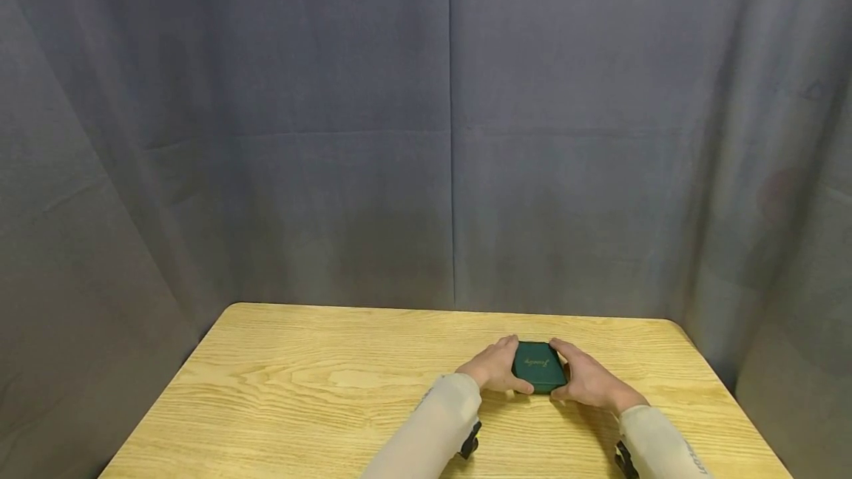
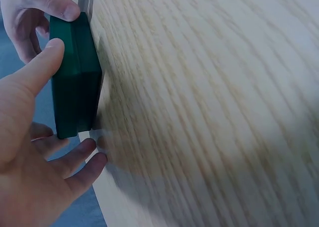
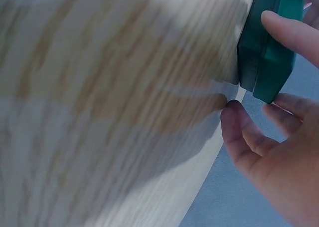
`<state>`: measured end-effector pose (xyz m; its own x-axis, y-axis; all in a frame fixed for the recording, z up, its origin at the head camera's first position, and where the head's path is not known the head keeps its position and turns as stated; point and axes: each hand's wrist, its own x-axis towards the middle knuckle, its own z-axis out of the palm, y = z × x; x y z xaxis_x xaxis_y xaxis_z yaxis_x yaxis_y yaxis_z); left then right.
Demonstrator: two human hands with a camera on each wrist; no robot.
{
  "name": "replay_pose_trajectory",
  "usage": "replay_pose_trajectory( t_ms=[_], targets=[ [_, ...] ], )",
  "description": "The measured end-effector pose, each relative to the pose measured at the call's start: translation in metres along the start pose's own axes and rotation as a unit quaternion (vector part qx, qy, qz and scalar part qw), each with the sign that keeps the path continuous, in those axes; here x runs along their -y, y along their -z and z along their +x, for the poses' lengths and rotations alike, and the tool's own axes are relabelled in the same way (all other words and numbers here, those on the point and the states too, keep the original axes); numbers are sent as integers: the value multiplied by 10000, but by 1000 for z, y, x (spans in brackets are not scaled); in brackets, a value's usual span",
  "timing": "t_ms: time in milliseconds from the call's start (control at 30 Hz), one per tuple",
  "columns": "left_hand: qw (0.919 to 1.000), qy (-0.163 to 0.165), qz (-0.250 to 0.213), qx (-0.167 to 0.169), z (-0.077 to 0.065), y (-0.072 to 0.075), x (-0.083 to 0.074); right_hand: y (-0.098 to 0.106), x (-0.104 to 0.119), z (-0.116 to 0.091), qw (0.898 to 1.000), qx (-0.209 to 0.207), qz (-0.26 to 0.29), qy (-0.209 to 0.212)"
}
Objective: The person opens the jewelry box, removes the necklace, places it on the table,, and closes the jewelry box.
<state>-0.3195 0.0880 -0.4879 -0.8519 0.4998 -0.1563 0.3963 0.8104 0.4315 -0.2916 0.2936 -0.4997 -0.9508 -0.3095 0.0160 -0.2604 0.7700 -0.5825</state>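
Along L side of head view: grey curtain (image 1: pixel 86 205), also spanning back of wood-grain table (image 1: pixel 299 390) and R side. Next, L sleeve (image 1: pixel 433 427), pale, w/ small blk item (image 1: pixel 470 440) below wrist.

L hand (image 1: pixel 492 368): moderate spread, grips green box (image 1: pixel 539 365) by its L end; thumb on near edge, fingertip at far L corner. L wrist cam: thumb pressed to upper near face; lower fingers off box, nr tabletop.

Box: between hands, R half of table, toward back edge. Sits level, lidded, gold script (image 1: pixel 535 362) facing up; wording too small to read w/ certainty. Near & far edges approx. parallel to table's back edge. Long axis: foreshortened, can't tell if crosswise or fore-aft. Tabletop contact unclear.

R hand (image 1: pixel 591 381): similar spread, grips box by R end; thumb nr front, index at far R corner. R wrist cam: thumb on near face, lower fingers clear of box, nr tabletop. Then R sleeve (image 1: pixel 659 442), pale, dark print, blk strap (image 1: pixel 626 458) at wrist.
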Motion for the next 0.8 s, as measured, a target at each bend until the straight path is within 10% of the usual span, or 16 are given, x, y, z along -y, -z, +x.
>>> replay_pose_trajectory(
  t_ms=[800],
  targets=[
    [9995, -202, 250, 15, -5, 3, 4, -2, 7, -4, 9990, -76, -437, -4]
  ],
)
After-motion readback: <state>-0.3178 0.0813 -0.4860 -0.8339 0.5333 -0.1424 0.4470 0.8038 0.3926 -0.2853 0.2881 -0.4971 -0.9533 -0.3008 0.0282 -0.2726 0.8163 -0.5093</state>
